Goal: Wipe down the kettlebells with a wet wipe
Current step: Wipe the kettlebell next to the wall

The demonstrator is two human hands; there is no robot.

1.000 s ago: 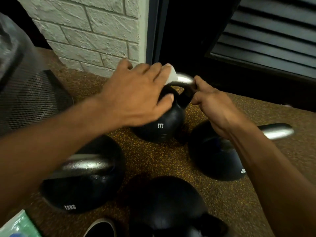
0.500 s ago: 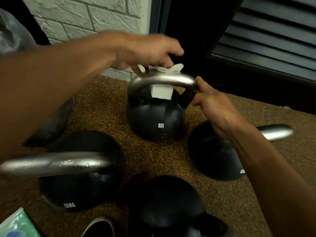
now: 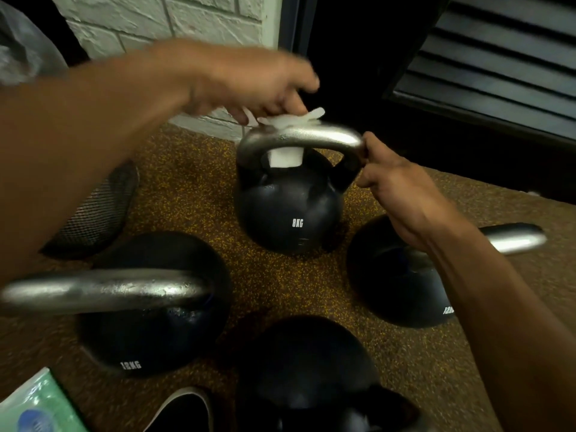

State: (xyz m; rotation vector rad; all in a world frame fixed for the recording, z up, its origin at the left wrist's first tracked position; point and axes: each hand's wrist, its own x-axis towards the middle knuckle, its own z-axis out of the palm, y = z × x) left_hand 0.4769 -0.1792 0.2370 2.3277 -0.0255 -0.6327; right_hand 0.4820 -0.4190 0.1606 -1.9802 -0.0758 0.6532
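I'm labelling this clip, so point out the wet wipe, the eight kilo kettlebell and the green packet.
wet wipe (image 3: 285, 158): head view, on the flap hanging under the handle.
8KG kettlebell (image 3: 280, 210): head view, on the black ball.
green packet (image 3: 46, 400): head view, on its top face.

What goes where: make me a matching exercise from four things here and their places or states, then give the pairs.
1. wet wipe
2. right hand
3. 8KG kettlebell
4. green packet

A. bottom left corner of the view
B. upright, farthest from the camera
C. draped over the handle
D. gripping the handle's right end

Pairs: 1-C, 2-D, 3-B, 4-A
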